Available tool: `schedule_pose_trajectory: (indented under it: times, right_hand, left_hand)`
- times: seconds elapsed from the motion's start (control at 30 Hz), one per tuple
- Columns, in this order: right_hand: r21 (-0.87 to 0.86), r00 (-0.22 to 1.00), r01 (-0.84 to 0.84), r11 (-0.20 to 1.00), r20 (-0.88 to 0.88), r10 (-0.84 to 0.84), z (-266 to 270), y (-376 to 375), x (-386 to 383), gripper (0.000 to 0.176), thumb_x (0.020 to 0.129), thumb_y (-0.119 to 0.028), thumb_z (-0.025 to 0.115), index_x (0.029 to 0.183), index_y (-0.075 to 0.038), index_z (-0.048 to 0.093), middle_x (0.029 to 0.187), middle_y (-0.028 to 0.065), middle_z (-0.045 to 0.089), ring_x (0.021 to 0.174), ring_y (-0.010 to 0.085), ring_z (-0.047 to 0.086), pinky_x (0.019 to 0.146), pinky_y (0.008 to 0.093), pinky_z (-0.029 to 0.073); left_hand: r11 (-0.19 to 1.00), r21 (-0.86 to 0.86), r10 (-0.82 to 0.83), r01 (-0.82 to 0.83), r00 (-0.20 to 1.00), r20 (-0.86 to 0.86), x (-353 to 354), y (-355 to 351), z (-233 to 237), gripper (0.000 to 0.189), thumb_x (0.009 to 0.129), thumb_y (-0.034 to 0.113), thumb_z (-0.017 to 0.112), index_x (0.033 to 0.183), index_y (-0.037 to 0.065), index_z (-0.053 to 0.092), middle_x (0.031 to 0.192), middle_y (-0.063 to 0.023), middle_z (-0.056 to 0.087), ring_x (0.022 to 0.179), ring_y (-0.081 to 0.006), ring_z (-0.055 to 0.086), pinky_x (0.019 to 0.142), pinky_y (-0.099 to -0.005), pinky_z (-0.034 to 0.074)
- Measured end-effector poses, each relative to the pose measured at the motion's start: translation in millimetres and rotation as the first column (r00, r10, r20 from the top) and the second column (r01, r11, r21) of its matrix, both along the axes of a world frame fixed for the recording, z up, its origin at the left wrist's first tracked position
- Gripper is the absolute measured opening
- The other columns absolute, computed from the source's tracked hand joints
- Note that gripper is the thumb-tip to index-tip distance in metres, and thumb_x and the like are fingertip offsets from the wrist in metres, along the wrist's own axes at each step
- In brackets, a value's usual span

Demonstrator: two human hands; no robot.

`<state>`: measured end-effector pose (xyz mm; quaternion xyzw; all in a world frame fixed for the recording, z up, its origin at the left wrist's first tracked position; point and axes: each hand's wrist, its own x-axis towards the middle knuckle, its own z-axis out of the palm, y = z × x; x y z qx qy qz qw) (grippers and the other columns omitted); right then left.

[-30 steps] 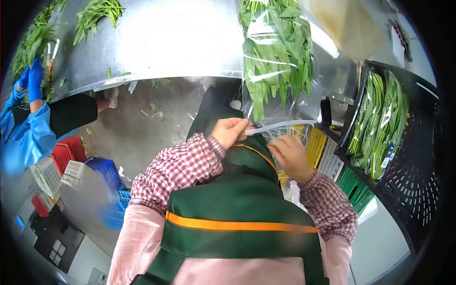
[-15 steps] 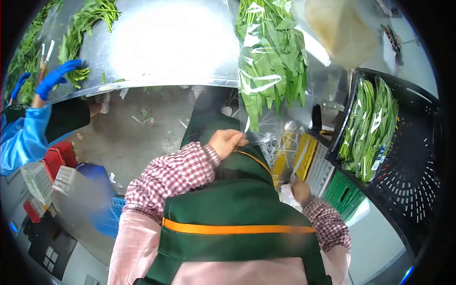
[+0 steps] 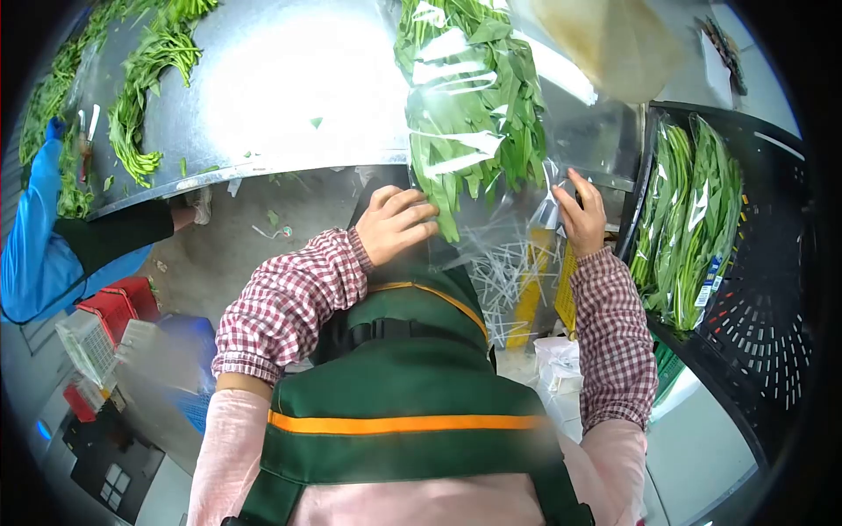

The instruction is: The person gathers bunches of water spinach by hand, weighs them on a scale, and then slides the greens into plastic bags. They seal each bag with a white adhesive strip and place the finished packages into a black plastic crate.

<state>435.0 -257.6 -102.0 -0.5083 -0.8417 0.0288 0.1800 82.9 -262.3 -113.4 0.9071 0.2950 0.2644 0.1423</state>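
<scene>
A clear plastic bag (image 3: pixel 513 206) full of leafy green vegetables (image 3: pixel 474 114) lies on the metal table, its loose end hanging over the front edge. My left hand (image 3: pixel 396 226) is at the left side of that end, fingers bent over the film and thumb out of sight. On the opposite side my right hand (image 3: pixel 581 217) pinches the gathered film between thumb and fingertips. Leaf tips poke down between the two hands.
At right, a black crate (image 3: pixel 763 289) holds bagged greens (image 3: pixel 684 228). Loose greens (image 3: pixel 140 96) lie on the metal table (image 3: pixel 281 88). A co-worker's blue sleeve (image 3: pixel 39 237) is at left. White strips (image 3: pixel 504 280) and a yellow crate (image 3: pixel 566 294) sit below the bag.
My right hand has risen from beside the white packet low on the right to the bag's right side. My left hand has shifted left and up. The bag has moved slightly left.
</scene>
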Motion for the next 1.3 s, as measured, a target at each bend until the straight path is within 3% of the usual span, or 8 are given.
schedule_pose_trajectory:
  times: [0.13, 0.33, 0.47, 0.5, 0.73, 0.9, 1.13, 1.3]
  right_hand:
    - [-0.068, 0.948, 0.091, 0.994, -0.299, -0.107, 30.2, -9.0, -12.6, 0.023, 0.076, 0.006, 0.058, 0.097, -0.002, 0.060, 0.108, 0.0120, 0.057, 0.099, 0.0243, 0.055, 0.084, 0.0332, 0.045]
    - [-0.272, 0.440, 0.260, 0.927, -0.821, -0.364, 98.7, 2.4, -61.5, 0.021, 0.085, 0.008, 0.045, 0.106, 0.001, 0.049, 0.105, 0.0138, 0.056, 0.092, 0.0188, 0.057, 0.078, 0.0270, 0.047]
    - [-0.095, 0.711, 0.232, 0.968, -0.662, -0.235, 62.4, -17.6, -99.8, 0.038, 0.074, 0.012, 0.046, 0.111, 0.002, 0.047, 0.110, 0.0160, 0.049, 0.094, 0.0203, 0.052, 0.076, 0.0291, 0.047]
    - [0.038, 0.910, 0.193, 0.980, -0.380, -0.165, 66.3, -27.1, -121.6, 0.046, 0.072, 0.011, 0.048, 0.116, 0.003, 0.040, 0.116, 0.0184, 0.044, 0.098, 0.0242, 0.049, 0.077, 0.0329, 0.046]
    - [-0.160, 0.137, 0.296, 0.942, -0.969, -0.207, 103.7, 3.4, -135.7, 0.063, 0.080, 0.000, 0.056, 0.132, -0.003, 0.021, 0.124, 0.0180, 0.036, 0.111, 0.0256, 0.044, 0.093, 0.0362, 0.041]
    - [0.020, 0.541, 0.293, 0.956, -0.828, -0.148, 141.7, 25.0, -115.6, 0.017, 0.083, -0.003, 0.051, 0.096, 0.004, 0.058, 0.099, 0.0097, 0.057, 0.094, 0.0174, 0.053, 0.084, 0.0273, 0.041]
    - [0.268, 0.372, 0.429, 0.863, -0.923, 0.101, 225.2, 81.3, -112.0, 0.018, 0.089, -0.012, 0.047, 0.097, 0.003, 0.054, 0.091, 0.0084, 0.058, 0.076, 0.0121, 0.053, 0.062, 0.0230, 0.042]
    - [0.067, 0.176, 0.396, 0.916, -0.984, -0.004, 253.6, 105.2, -126.3, 0.017, 0.090, -0.016, 0.050, 0.095, 0.000, 0.054, 0.081, 0.0071, 0.060, 0.068, 0.0097, 0.054, 0.052, 0.0204, 0.038]
  left_hand:
    - [0.933, -0.333, 0.217, -0.139, 0.954, 0.209, -11.7, -3.5, 31.0, 0.019, 0.073, 0.003, 0.064, 0.088, 0.011, 0.055, 0.093, -0.0007, 0.061, 0.101, -0.0196, 0.055, 0.088, -0.0375, 0.034]
    - [0.817, -0.479, 0.554, -0.319, 0.662, 0.505, -14.6, 40.1, 121.2, 0.010, 0.089, 0.001, 0.045, 0.097, -0.002, 0.052, 0.091, -0.0099, 0.059, 0.085, -0.0157, 0.055, 0.079, -0.0255, 0.042]
    - [0.918, -0.308, 0.393, -0.248, 0.664, 0.636, -6.9, 82.8, 175.4, 0.010, 0.090, 0.002, 0.045, 0.096, -0.002, 0.052, 0.088, -0.0076, 0.058, 0.082, -0.0132, 0.054, 0.075, -0.0239, 0.042]
    - [0.916, -0.318, 0.400, -0.246, 0.637, 0.659, -3.1, 89.4, 183.6, 0.009, 0.090, 0.004, 0.048, 0.095, -0.001, 0.052, 0.086, -0.0063, 0.058, 0.079, -0.0106, 0.053, 0.072, -0.0220, 0.042]
    - [0.955, -0.233, 0.296, -0.181, 0.575, 0.763, -5.3, 125.7, 214.4, 0.012, 0.088, 0.011, 0.054, 0.091, 0.000, 0.055, 0.081, -0.0067, 0.061, 0.076, -0.0111, 0.056, 0.069, -0.0229, 0.043]
    - [0.954, -0.191, 0.282, -0.231, 0.478, 0.832, -8.1, 146.4, 221.5, 0.016, 0.089, 0.016, 0.054, 0.088, 0.000, 0.056, 0.080, -0.0050, 0.061, 0.073, -0.0106, 0.055, 0.069, -0.0229, 0.043]
    - [0.978, -0.004, 0.075, -0.210, 0.331, 0.941, 0.9, 173.4, 288.7, 0.019, 0.091, 0.017, 0.050, 0.084, 0.000, 0.054, 0.074, -0.0024, 0.058, 0.065, -0.0059, 0.051, 0.055, -0.0195, 0.040]
    - [0.961, -0.269, 0.276, -0.069, 0.152, 0.949, 17.9, 186.8, 318.6, 0.019, 0.092, 0.016, 0.049, 0.079, 0.003, 0.051, 0.067, 0.0015, 0.049, 0.057, -0.0043, 0.040, 0.052, -0.0185, 0.033]
